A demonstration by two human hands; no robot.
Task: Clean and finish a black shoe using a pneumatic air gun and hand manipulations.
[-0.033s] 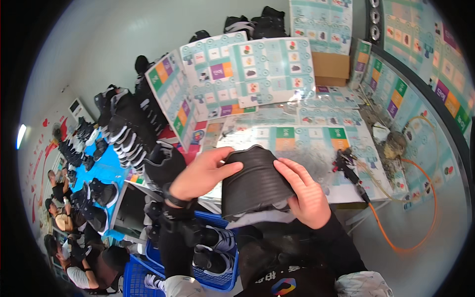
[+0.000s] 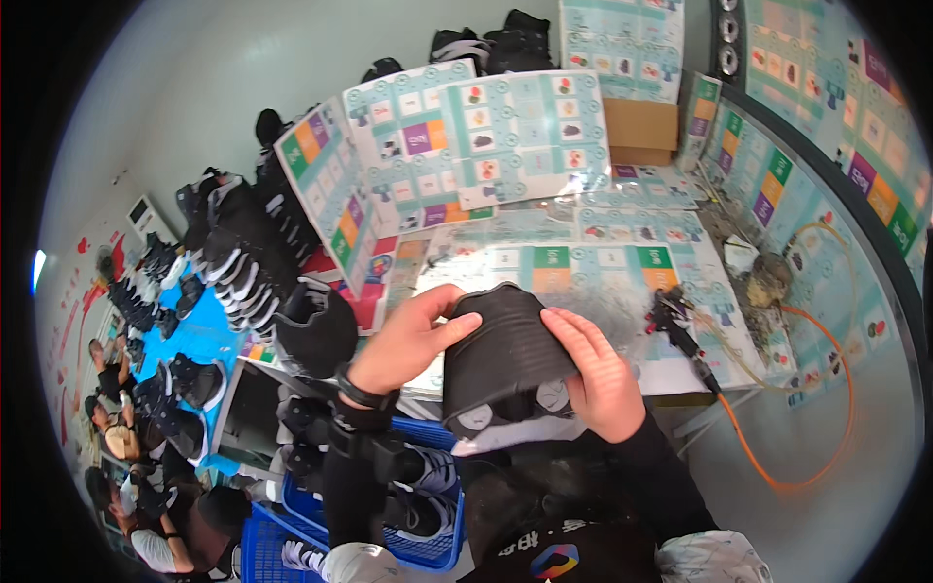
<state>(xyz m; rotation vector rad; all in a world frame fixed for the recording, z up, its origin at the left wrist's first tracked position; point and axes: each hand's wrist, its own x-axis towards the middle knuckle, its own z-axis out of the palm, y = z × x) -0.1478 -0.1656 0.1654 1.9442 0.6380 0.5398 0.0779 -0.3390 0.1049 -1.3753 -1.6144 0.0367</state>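
Observation:
Between both hands is a black curved piece [image 2: 510, 340] with a ribbed surface, which looks like part of a shoe. My left hand [image 2: 413, 335] grips its upper left edge, thumb on the outer face. My right hand [image 2: 603, 384] lies along its right side, fingers over the top and thumb by the lower edge. Two pale round patches and a whitish sheet show beneath the lower rim. The fingertips behind the piece are hidden. A tall black shoe upper [image 2: 316, 330] stands just left of my left hand.
A spray gun [image 2: 680, 330] with an orange hose [image 2: 743, 452] lies at the bench's right. Printed boards [image 2: 530, 136] screen the back of the bench [image 2: 622, 364]. Stacked black shoes [image 2: 243, 253] stand left. Blue baskets [image 2: 437, 559] with shoes are below. Other people [image 2: 160, 534] sit far left.
The black piece is tipped so that its underside shows more, and two pale round patches have come into sight. Both hands keep their hold. The whole view has shifted slightly.

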